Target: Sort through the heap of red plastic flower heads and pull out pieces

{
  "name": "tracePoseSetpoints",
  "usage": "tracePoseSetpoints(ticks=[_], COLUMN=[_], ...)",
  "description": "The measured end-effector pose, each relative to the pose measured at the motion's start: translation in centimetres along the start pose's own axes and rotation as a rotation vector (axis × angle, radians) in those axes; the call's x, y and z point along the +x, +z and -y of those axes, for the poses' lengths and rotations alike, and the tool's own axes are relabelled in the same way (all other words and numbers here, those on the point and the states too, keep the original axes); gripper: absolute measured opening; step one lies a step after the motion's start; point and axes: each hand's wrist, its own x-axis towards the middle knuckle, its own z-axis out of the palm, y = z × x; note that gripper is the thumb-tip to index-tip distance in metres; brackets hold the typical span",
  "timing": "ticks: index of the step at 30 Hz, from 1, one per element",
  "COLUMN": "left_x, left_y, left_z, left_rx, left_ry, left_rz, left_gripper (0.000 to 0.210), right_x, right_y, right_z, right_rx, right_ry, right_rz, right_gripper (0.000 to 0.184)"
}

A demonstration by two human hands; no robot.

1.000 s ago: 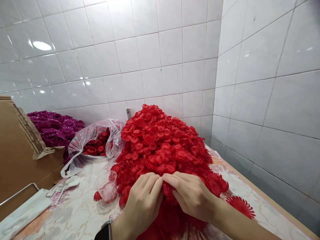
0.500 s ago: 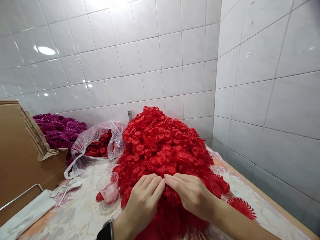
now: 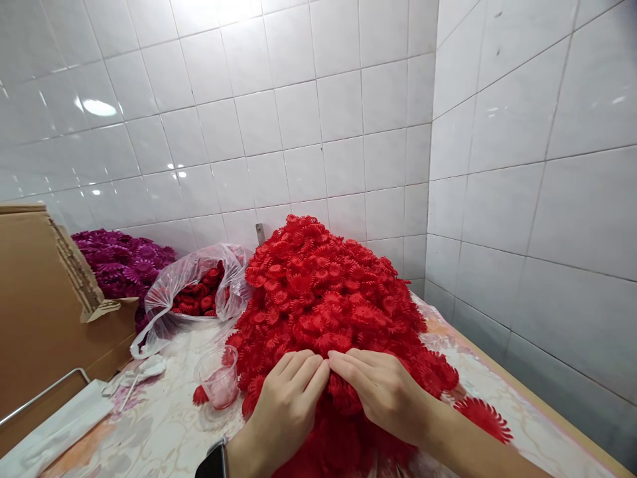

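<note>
A big heap of red fabric flowers [image 3: 338, 292], with fringed petals, rises in front of me. At its near side my left hand [image 3: 293, 395] is closed, its fingertips pressed together and pointing inward. My right hand [image 3: 385, 392] is closed in the same way, and the tips of both hands almost meet. Whatever the fingers pinch is hidden behind them, with red petals all around. A single red fringed flower [image 3: 482, 419] lies flat to the right of my right forearm. Left of the heap stands a clear plastic cup [image 3: 219, 378].
A clear plastic bag [image 3: 231, 272] holds rolled dark red pieces. Behind a cardboard box [image 3: 54, 285] is a purple flower heap [image 3: 124, 262]. White tools [image 3: 137, 375] lie on the patterned tablecloth [image 3: 164, 418]. Tiled walls [image 3: 338, 159] close off the back and right.
The view has shifted a little, so everything sits slightly lower in it. Both hands stay fingertip to fingertip over the heap, with hardly any movement.
</note>
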Motion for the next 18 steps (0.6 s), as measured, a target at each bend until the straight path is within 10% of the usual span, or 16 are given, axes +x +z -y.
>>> tracePoseSetpoints(ticks=[18], left_x=[-0.08], left_y=[0.14], left_z=[-0.07], left_rx=[-0.018], left_ry=[-0.008], left_rz=[0.029], left_gripper=[0.023], right_x=[0.05], right_y=[-0.02], right_z=[-0.01], right_rx=[-0.005], right_ry=[0.000], right_rz=[0.009], right_gripper=[0.027])
